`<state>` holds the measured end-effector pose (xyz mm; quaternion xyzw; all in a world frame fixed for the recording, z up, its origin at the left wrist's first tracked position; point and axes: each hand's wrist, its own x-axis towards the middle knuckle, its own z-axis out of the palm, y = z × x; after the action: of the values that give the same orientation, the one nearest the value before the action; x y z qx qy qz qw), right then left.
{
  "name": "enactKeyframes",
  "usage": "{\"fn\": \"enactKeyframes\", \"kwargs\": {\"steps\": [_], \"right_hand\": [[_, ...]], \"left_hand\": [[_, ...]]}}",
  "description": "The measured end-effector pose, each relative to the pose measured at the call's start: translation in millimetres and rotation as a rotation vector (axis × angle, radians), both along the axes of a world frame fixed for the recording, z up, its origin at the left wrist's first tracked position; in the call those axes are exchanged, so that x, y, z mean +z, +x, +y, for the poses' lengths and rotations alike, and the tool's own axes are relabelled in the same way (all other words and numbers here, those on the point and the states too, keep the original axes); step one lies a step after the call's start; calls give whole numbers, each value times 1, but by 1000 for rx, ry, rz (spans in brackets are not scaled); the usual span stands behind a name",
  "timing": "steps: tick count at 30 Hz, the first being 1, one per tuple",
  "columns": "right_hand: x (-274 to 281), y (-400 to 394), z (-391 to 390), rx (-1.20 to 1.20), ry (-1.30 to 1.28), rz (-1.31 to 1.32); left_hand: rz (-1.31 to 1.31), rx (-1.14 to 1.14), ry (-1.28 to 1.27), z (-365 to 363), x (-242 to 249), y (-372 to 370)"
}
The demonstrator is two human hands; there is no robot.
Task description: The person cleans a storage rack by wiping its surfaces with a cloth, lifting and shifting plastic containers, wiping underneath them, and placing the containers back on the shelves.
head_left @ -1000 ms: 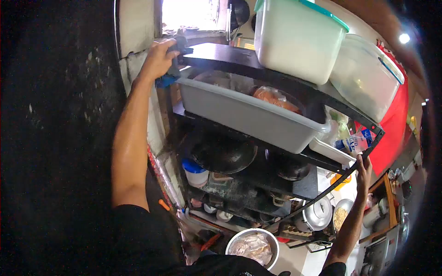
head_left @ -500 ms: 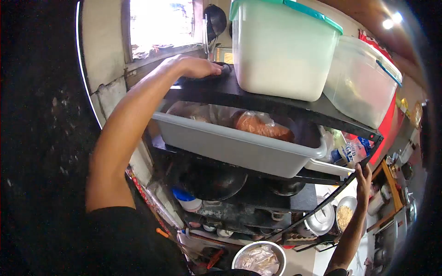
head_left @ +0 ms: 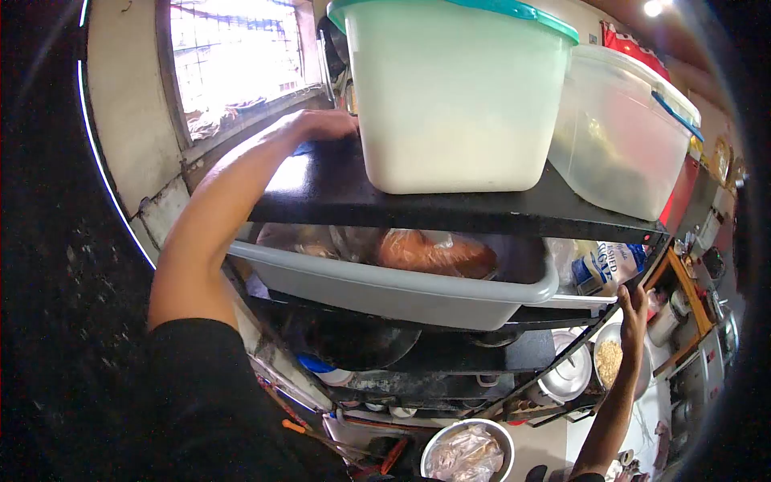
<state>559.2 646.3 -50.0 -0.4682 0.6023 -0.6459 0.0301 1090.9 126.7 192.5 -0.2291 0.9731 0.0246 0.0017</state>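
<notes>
My left hand (head_left: 331,124) reaches over the black top shelf (head_left: 313,189) toward the back, beside a large container with a teal rim and whitish contents (head_left: 462,104). The container's left side hides its fingertips, so what they touch cannot be seen. My right hand (head_left: 634,309) is closed around the black shelf post (head_left: 598,321) at the right front corner, next to a blue and white sugar bag (head_left: 608,269). Below the top shelf sits a grey tub (head_left: 393,289) holding an orange-brown item in clear plastic (head_left: 438,253).
A second clear container (head_left: 622,132) stands on the right of the top shelf. Lower down are a dark pan (head_left: 353,341), a lidded pot (head_left: 566,376) and a bowl of pale food (head_left: 608,361). On the floor stands a white basin with plastic bags (head_left: 506,450). A barred window (head_left: 237,60) is at left.
My left hand has moved farther back, and its fingers have gone out of sight behind the large container. My right hand stays on the post. The view has shifted closer to the shelf.
</notes>
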Motion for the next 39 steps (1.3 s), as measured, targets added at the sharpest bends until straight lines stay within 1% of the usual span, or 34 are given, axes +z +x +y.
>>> {"fn": "enactKeyframes", "kwargs": {"steps": [1,3,5,7,9,11,12,13,15,18,19,20,21,23,24,26,27,28,30,32,33,35,37,39], "right_hand": [[5,1,2,18,22,27],[5,0,2,42,40,44],[-2,-11,-1,49,21,23],[-4,-13,0,32,22,4],[-2,-13,2,40,36,12],[5,-9,1,73,56,42],[2,-15,-1,92,48,71],[2,-13,-1,92,53,60],[4,-9,2,80,64,45],[2,-14,5,77,100,51],[2,-16,4,79,116,53],[5,-12,4,93,126,20],[5,-9,4,101,120,31],[6,-9,2,104,90,57],[12,8,1,75,25,20],[16,15,2,38,22,4],[13,16,2,25,29,-7],[6,4,2,44,44,51],[7,4,1,50,56,40],[5,-1,4,91,92,-17],[3,0,4,68,83,-29],[8,5,4,47,75,13],[5,2,4,48,81,18],[10,9,3,46,43,0]], "left_hand": [[3,-48,-9,5,0,1],[91,-27,15,18,-6,12],[261,107,71,121,9,17],[150,219,132,169,17,21],[209,193,189,218,16,36],[262,150,195,265,19,50],[204,43,231,276,24,57],[178,37,214,287,24,62],[288,115,234,283,10,72],[257,481,51,235,2,86],[-18,500,-206,217,4,92],[118,531,-136,166,-6,107],[82,666,-219,148,-8,112],[72,700,-62,105,0,122],[34,683,-3,86,5,121],[-58,651,119,78,15,103],[-9,605,137,73,17,92],[43,563,157,67,17,82],[124,469,183,75,22,49],[114,433,148,73,19,23],[76,442,108,71,19,15],[-38,522,8,61,21,19],[-163,666,-104,56,24,36],[-184,843,-175,69,24,64]]}}
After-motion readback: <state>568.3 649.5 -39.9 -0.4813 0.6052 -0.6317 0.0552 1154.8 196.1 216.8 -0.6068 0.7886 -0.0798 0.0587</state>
